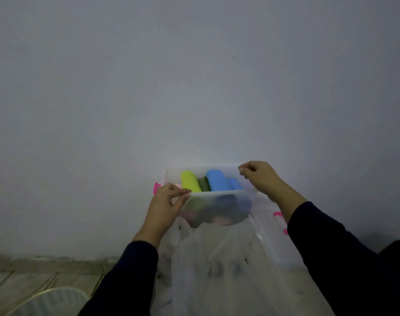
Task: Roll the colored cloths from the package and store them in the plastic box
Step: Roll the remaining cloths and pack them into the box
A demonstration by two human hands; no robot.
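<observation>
Translucent plastic box [219, 207] sitting against grey wall, tilted toward person. Clear plastic package [217, 265] lying crumpled in front, looking emptied. Left hand [166, 201] pinching near rim; right hand [261, 177] gripping far right corner. Rolled cloths inside: blue roll [217, 180], lime roll [191, 181], dark green roll [204, 184] wedged between. Storing seemingly near done.

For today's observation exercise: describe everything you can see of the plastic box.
The plastic box is translucent, frosted-looking, with a pink clip on its left end. It is open, holding upright rolled cloths: yellow-green, dark green, blue. The left hand grips its near rim; the right hand pinches its far right corner.
</observation>
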